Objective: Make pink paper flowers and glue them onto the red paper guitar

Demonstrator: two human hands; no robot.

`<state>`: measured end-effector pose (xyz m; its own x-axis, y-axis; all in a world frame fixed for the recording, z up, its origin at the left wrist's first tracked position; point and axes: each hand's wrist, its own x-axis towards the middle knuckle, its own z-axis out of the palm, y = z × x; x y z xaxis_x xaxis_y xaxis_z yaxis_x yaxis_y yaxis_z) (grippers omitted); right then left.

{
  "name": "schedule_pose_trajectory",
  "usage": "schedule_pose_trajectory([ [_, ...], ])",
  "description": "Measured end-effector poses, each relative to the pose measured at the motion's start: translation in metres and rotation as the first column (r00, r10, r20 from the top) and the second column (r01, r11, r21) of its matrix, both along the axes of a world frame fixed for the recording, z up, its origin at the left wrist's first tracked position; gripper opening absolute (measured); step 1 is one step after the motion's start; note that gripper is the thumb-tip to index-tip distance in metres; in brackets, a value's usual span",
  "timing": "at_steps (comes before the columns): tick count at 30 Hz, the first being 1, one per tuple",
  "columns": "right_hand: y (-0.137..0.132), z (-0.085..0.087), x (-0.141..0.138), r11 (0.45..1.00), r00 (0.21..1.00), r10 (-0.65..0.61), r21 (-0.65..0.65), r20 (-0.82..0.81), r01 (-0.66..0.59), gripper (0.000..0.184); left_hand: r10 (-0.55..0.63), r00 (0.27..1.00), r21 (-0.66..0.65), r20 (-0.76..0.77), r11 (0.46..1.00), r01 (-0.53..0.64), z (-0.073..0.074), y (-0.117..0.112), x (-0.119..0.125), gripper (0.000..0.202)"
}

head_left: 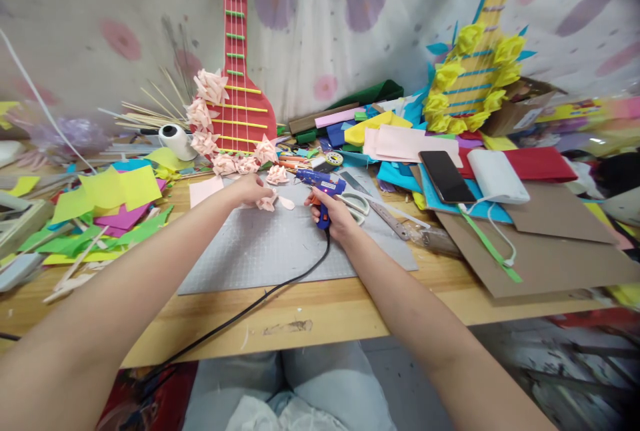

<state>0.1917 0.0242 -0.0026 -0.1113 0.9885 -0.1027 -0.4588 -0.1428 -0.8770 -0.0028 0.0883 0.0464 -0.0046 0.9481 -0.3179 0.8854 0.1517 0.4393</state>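
Far left: yellow paper squares (141, 187), flat and matte, fanned over crumpled green paper scraps (65, 239). Behind, a loose sheaf of thin wooden sticks (145, 119). Next, a white rounded container (176, 143) with a dark round opening.

Red lute-shaped model (257, 117), one, upright at the back: long neck with green bars, rounded body with yellow bars, pale strings down the front, pink layered roses (210, 87) along its left and lower edge.

Left hand (253, 189): fingers bent, pinching a pink paper rose (267, 201), partly hidden, low over the grey cutting mat (280, 244); ruffled, folded petals. Second rose (277, 175), just behind, similar in colour. Loose petal (287, 203), one, pale, smooth, teardrop-shaped, just right of the held rose.

Right hand (330, 209): closed around the grip of a blue glue gun (331, 183), plastic, orange trigger, nozzle leftward, black cord (265, 297) curving down across the wooden table (345, 307).

Right of it: scissors (364, 200) with pale looped handles; a long flat ruler (390, 221); pale pink paper sheets (415, 144), stacked; a black glossy smartphone (445, 176); brown cardboard (480, 244), flat. Behind these, a yellow lute-shaped model (467, 84) with blue bars and yellow roses.
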Motion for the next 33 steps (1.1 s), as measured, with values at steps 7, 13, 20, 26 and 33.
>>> schedule_pose_trajectory([
  [7, 0.000, -0.001, 0.000, 1.000, 1.000, 0.010, 0.006, 0.005, -0.010, 0.037, 0.066, 0.991, -0.005, 0.120, 0.998, -0.066, 0.003, -0.006, 0.002, 0.030],
  [13, 0.001, -0.001, 0.000, 1.000, 1.000, 0.001, -0.006, 0.011, -0.001, 0.037, 0.235, 0.808, -0.208, 0.540, 0.968, -0.143, 0.004, -0.018, -0.009, 0.034],
  [20, 0.000, -0.001, 0.000, 1.000, 1.000, 0.009, -0.019, 0.008, -0.009, 0.038, 0.348, 0.729, -0.282, 0.589, 0.934, -0.219, 0.006, -0.015, -0.031, 0.043],
  [26, -0.001, 0.000, 0.000, 1.000, 1.000, 0.011, -0.010, 0.008, -0.011, 0.039, 0.265, 0.872, 0.000, 0.412, 0.957, -0.291, 0.010, -0.006, -0.019, 0.043],
  [33, 0.001, 0.000, 0.000, 1.000, 1.000, 0.010, -0.023, 0.001, -0.009, 0.037, 0.292, 0.822, -0.136, 0.489, 0.956, -0.259, 0.005, -0.011, -0.005, 0.021],
])
